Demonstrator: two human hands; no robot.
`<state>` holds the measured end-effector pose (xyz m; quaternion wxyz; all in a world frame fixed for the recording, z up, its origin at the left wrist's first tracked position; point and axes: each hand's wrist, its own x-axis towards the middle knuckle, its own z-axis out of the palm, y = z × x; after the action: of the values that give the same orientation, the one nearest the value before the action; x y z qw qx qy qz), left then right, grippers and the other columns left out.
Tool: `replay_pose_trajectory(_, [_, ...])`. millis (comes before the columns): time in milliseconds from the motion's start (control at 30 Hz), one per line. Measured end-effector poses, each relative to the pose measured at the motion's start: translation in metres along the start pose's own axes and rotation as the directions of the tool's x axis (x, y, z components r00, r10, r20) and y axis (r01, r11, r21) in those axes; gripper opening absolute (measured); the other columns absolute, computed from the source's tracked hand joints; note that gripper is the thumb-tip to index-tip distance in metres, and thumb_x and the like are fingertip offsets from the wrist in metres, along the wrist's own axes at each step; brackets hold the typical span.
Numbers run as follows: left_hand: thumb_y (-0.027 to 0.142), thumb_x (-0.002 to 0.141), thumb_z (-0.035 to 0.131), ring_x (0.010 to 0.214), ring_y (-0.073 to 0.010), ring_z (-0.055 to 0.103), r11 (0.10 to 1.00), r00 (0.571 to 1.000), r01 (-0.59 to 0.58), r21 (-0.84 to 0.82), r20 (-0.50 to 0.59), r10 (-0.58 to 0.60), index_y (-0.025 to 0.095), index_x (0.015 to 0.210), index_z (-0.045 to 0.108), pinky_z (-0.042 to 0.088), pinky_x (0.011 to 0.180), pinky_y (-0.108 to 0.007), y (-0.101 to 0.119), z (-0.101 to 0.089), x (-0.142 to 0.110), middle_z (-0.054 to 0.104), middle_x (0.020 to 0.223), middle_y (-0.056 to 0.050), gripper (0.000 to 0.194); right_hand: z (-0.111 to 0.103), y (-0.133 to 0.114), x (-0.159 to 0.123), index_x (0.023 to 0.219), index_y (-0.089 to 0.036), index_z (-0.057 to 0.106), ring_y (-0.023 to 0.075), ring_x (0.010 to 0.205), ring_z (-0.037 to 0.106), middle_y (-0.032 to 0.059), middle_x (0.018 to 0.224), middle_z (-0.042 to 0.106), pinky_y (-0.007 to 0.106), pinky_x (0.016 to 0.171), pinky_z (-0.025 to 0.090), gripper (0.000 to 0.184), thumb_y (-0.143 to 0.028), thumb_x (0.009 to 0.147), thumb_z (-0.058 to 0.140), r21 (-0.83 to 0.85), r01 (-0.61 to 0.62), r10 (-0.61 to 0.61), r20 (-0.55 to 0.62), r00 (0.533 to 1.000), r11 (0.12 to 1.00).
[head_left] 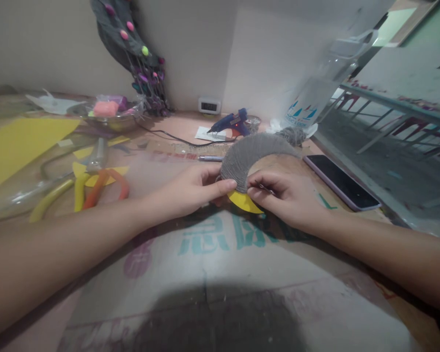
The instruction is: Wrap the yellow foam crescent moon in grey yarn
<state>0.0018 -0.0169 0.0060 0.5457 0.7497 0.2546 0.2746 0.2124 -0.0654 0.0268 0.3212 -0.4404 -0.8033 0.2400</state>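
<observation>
A crescent (258, 154) wrapped in grey yarn is held above the table, its bare yellow tip (245, 201) pointing down toward me. My left hand (201, 188) grips the crescent's lower left edge, thumb on top of the wrapping. At the inner edge, by the border between yarn and yellow, my right hand (278, 195) is closed in a pinch on what looks like the grey yarn; the strand itself is mostly hidden by the fingers. Behind the crescent's far end sits a ball of grey yarn (292, 135).
A blue glue gun (230, 122) and a pen (210, 158) lie beyond my hands. On the right is a phone (341, 182). To the left are orange-handled scissors (106, 183), yellow-handled pliers (78, 188), a yellow sheet (22, 146) and a bowl (112, 124). Printed cardboard (176, 288) covers the front.
</observation>
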Motion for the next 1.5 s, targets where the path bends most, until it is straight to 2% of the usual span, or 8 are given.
replay_pose_trajectory(133, [0.038, 0.089, 0.064, 0.065, -0.0099, 0.054, 1.0, 1.0, 0.018, -0.007, -0.009, -0.018, 0.016, 0.096, 0.067, 0.047, 0.06, -0.021, 0.0003, -0.0007, 0.0006, 0.059, 0.079, 0.0, 0.024, -0.0003, 0.002, 0.0, 0.081, -0.018, 0.065, 0.0105, 0.064, 0.053, 0.0001, 0.073, 0.062, 0.022, 0.055, 0.04, 0.014, -0.027, 0.088, 0.057, 0.045, -0.032, 0.031, 0.01, 0.999, 0.998])
replay_pose_trajectory(300, [0.037, 0.089, 0.064, 0.064, -0.0088, 0.054, 1.0, 1.0, -0.006, -0.023, -0.005, 0.006, 0.016, 0.094, 0.067, 0.046, 0.059, -0.019, -0.0013, 0.0004, 0.0006, 0.059, 0.078, 0.001, 0.022, 0.0005, 0.004, 0.0016, 0.077, -0.018, 0.061, 0.0095, 0.059, 0.047, -0.0024, 0.067, 0.054, 0.022, 0.052, 0.036, 0.017, -0.03, 0.089, 0.059, 0.105, -0.059, 0.054, 0.05, 0.997, 0.993])
replay_pose_trajectory(467, [0.04, 0.09, 0.063, 0.064, -0.0096, 0.055, 0.997, 1.0, -0.015, 0.072, -0.01, 0.015, 0.017, 0.097, 0.067, 0.044, 0.056, -0.019, -0.0037, 0.001, -0.0023, 0.061, 0.078, 0.001, 0.024, 0.0026, 0.0052, 0.0017, 0.075, -0.019, 0.058, 0.0093, 0.058, 0.045, -0.0027, 0.066, 0.054, 0.023, 0.052, 0.033, 0.016, -0.028, 0.089, 0.059, 0.057, -0.001, -0.001, 0.029, 1.0, 0.998])
replay_pose_trajectory(633, [0.039, 0.089, 0.064, 0.062, -0.0093, 0.052, 0.989, 0.998, -0.047, 0.138, -0.027, 0.052, 0.016, 0.092, 0.066, 0.044, 0.059, -0.021, -0.0022, 0.0026, -0.0036, 0.062, 0.074, 0.002, 0.023, 0.0038, 0.0066, -0.0005, 0.08, -0.018, 0.061, 0.0099, 0.06, 0.048, -0.0015, 0.069, 0.057, 0.023, 0.053, 0.036, 0.014, -0.028, 0.089, 0.058, 0.069, 0.016, -0.02, 0.061, 0.998, 0.997])
replay_pose_trajectory(833, [0.036, 0.089, 0.063, 0.059, -0.0085, 0.051, 0.996, 1.0, -0.027, 0.085, -0.011, 0.028, 0.016, 0.082, 0.061, 0.042, 0.056, -0.02, 0.0006, 0.0018, -0.0022, 0.059, 0.068, 0.004, 0.022, 0.0034, 0.0077, 0.0004, 0.08, -0.018, 0.061, 0.01, 0.062, 0.05, -0.0008, 0.073, 0.06, 0.023, 0.055, 0.038, 0.014, -0.028, 0.09, 0.058, 0.1, 0.016, -0.022, 0.056, 0.998, 0.995])
replay_pose_trajectory(1167, [0.036, 0.089, 0.065, 0.06, -0.0082, 0.052, 1.0, 1.0, -0.023, 0.005, 0.01, 0.023, 0.016, 0.082, 0.059, 0.043, 0.058, -0.02, -0.0017, -0.0002, -0.002, 0.058, 0.068, 0.004, 0.022, 0.0009, 0.0033, -0.0004, 0.081, -0.018, 0.061, 0.0105, 0.063, 0.051, 0.0005, 0.075, 0.062, 0.023, 0.055, 0.04, 0.016, -0.03, 0.091, 0.056, 0.113, -0.036, 0.028, 0.069, 0.997, 0.993])
replay_pose_trajectory(1500, [0.034, 0.088, 0.066, 0.06, -0.0086, 0.053, 0.999, 0.999, -0.035, -0.02, 0.023, 0.035, 0.016, 0.09, 0.062, 0.042, 0.056, -0.019, -0.0015, -0.0006, -0.0012, 0.06, 0.07, 0.003, 0.018, 0.001, 0.0046, 0.0004, 0.081, -0.018, 0.063, 0.0104, 0.062, 0.051, -0.0005, 0.072, 0.061, 0.023, 0.055, 0.038, 0.017, -0.03, 0.091, 0.057, 0.036, 0.003, -0.005, 0.055, 0.998, 0.999])
